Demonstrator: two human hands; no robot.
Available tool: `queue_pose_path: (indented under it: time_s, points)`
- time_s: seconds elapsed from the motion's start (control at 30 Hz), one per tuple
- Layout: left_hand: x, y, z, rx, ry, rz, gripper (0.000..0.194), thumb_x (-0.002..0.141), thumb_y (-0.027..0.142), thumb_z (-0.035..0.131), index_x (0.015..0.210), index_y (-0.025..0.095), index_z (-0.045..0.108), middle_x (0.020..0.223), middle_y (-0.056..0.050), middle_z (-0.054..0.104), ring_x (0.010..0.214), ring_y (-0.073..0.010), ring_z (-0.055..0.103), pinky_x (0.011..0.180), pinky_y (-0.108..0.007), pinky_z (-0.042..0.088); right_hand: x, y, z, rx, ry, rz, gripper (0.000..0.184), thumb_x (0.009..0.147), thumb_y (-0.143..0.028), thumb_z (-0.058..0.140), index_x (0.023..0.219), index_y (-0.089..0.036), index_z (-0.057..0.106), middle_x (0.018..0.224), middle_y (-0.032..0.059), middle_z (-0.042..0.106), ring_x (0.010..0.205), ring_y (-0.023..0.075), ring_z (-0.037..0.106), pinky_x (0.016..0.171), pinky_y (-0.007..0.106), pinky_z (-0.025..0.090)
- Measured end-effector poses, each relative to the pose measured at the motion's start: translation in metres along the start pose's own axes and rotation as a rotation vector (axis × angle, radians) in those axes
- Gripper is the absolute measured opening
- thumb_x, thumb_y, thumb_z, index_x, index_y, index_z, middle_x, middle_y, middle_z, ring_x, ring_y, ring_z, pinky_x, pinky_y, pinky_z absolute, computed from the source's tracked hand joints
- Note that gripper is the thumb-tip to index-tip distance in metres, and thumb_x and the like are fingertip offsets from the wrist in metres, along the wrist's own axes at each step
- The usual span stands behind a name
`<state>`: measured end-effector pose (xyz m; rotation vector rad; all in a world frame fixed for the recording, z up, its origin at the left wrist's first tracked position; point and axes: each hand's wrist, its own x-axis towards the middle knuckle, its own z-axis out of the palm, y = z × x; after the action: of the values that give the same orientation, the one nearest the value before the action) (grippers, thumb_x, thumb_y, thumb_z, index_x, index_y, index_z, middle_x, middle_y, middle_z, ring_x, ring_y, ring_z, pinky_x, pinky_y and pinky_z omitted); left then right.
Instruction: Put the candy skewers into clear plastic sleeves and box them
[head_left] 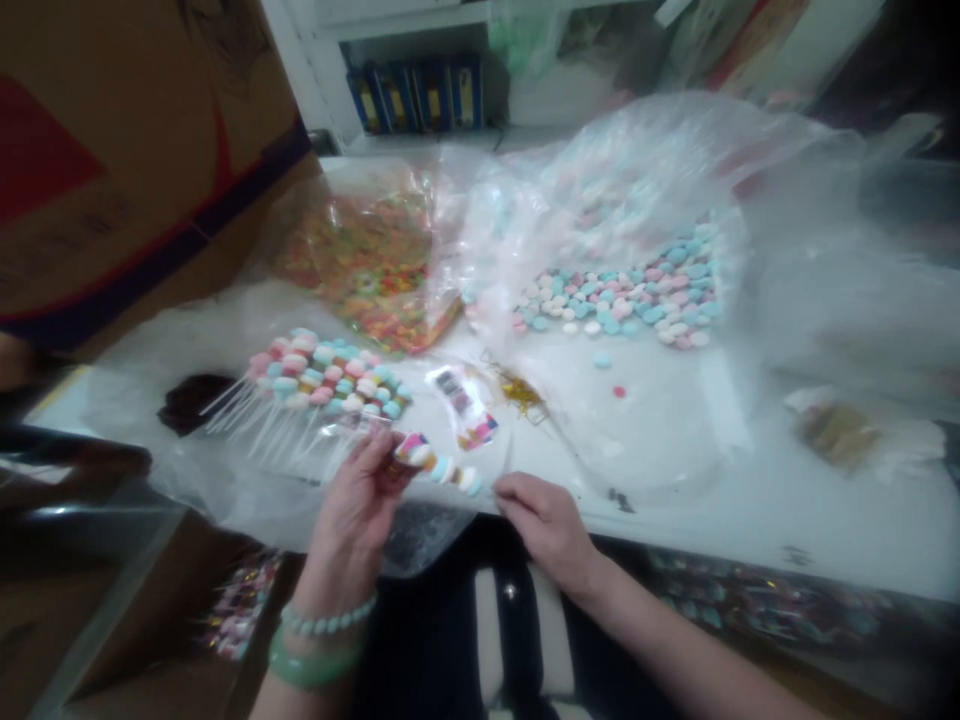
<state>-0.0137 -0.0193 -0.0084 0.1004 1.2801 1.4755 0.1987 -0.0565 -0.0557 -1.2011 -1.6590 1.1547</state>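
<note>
My left hand [367, 485] is closed around one end of a candy skewer [450, 473] strung with white, blue and orange-brown pieces. A small colourful label shows beside the fingers. At the skewer's other end, my right hand [544, 520] is pinched shut; what it grips, if anything, is too small to make out. Finished-looking candy skewers [330, 375] with white sticks lie in a pile beyond my left hand. Printed labels [461, 408] rest on the table just past the held skewer, and gold twist ties [520, 390] are scattered to their right.
A transparent bag of pastel candies [622, 300] spills open at the back right. Orange and green gummies [382, 280] fill another bag at the back left. A large cardboard box [135, 150] stands at left. Below the table's edge, boxes hold wrapped candy [244, 605].
</note>
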Motion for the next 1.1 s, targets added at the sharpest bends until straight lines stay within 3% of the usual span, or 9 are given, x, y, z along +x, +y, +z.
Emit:
queue_pose_path:
  time_s: [0.1, 0.23, 0.43, 0.67, 0.83, 0.93, 1.03, 1.1]
  points:
    - [0.002, -0.002, -0.005, 0.004, 0.008, 0.005, 0.010, 0.086, 0.006, 0.063, 0.080, 0.013, 0.068, 0.070, -0.002, 0.070, 0.062, -0.0152, 0.069, 0.058, -0.029, 0.062, 0.003, -0.001, -0.001, 0.069, -0.080, 0.147, 0.015, 0.083, -0.020, 0.052, 0.074, -0.022, 0.064, 0.065, -0.0016, 0.060, 0.063, 0.0148, 0.058, 0.065, 0.025, 0.044]
    - [0.003, -0.003, -0.008, 0.042, 0.026, 0.056, 0.010, 0.085, 0.005, 0.064, 0.080, 0.013, 0.068, 0.070, -0.001, 0.069, 0.062, -0.0140, 0.067, 0.059, -0.027, 0.061, 0.005, -0.006, -0.002, 0.153, -0.136, 0.241, 0.014, 0.080, -0.021, 0.051, 0.071, -0.021, 0.062, 0.061, -0.0029, 0.057, 0.061, 0.0138, 0.056, 0.064, 0.025, 0.043]
    - [-0.001, -0.010, -0.009, 0.113, -0.068, -0.029, 0.009, 0.084, 0.010, 0.067, 0.075, 0.010, 0.068, 0.068, -0.004, 0.069, 0.055, -0.0133, 0.064, 0.054, -0.023, 0.058, 0.005, -0.007, 0.003, 0.143, -0.191, 0.305, 0.013, 0.077, -0.018, 0.052, 0.067, -0.021, 0.060, 0.060, -0.0037, 0.057, 0.060, 0.0127, 0.053, 0.063, 0.024, 0.040]
    - [0.004, -0.024, -0.010, 0.081, -0.089, -0.085, 0.009, 0.089, 0.008, 0.062, 0.089, 0.008, 0.071, 0.083, -0.011, 0.073, 0.078, -0.0213, 0.074, 0.067, -0.026, 0.061, 0.004, -0.004, 0.004, 0.057, -0.148, 0.304, 0.016, 0.079, -0.017, 0.051, 0.067, -0.021, 0.059, 0.060, -0.0039, 0.059, 0.060, 0.0120, 0.054, 0.065, 0.024, 0.040]
    - [0.002, -0.044, -0.005, 0.013, -0.087, -0.032, 0.011, 0.090, 0.008, 0.061, 0.087, 0.011, 0.071, 0.087, -0.010, 0.074, 0.081, -0.0206, 0.073, 0.070, -0.028, 0.062, 0.002, -0.007, 0.012, 0.091, -0.143, 0.293, 0.016, 0.081, -0.016, 0.051, 0.066, -0.020, 0.058, 0.059, -0.0034, 0.059, 0.060, 0.0107, 0.054, 0.065, 0.023, 0.040]
    - [0.000, -0.048, -0.004, 0.013, -0.090, -0.044, 0.015, 0.091, 0.010, 0.059, 0.083, 0.011, 0.071, 0.086, -0.009, 0.073, 0.079, -0.0203, 0.073, 0.069, -0.029, 0.062, 0.003, -0.006, 0.015, 0.252, -0.194, 0.407, 0.013, 0.080, -0.019, 0.052, 0.067, -0.019, 0.057, 0.058, -0.0036, 0.058, 0.050, 0.0086, 0.048, 0.054, 0.022, 0.035]
    - [0.001, -0.040, -0.005, 0.033, -0.068, -0.110, 0.016, 0.091, 0.009, 0.058, 0.081, 0.010, 0.071, 0.086, -0.010, 0.073, 0.080, -0.0206, 0.072, 0.071, -0.031, 0.063, 0.007, -0.001, 0.014, 0.534, -0.192, 0.643, 0.009, 0.079, -0.026, 0.056, 0.075, -0.019, 0.057, 0.057, -0.0042, 0.059, 0.036, 0.0056, 0.034, 0.040, 0.022, 0.021]
    - [0.003, -0.032, -0.006, 0.053, -0.053, -0.159, 0.016, 0.089, 0.005, 0.058, 0.081, 0.010, 0.071, 0.085, -0.011, 0.074, 0.079, -0.0202, 0.072, 0.072, -0.031, 0.062, 0.009, 0.002, 0.013, 0.657, -0.196, 0.706, 0.012, 0.076, -0.030, 0.060, 0.077, -0.018, 0.058, 0.057, -0.0038, 0.060, 0.033, 0.0042, 0.030, 0.038, 0.022, 0.015]
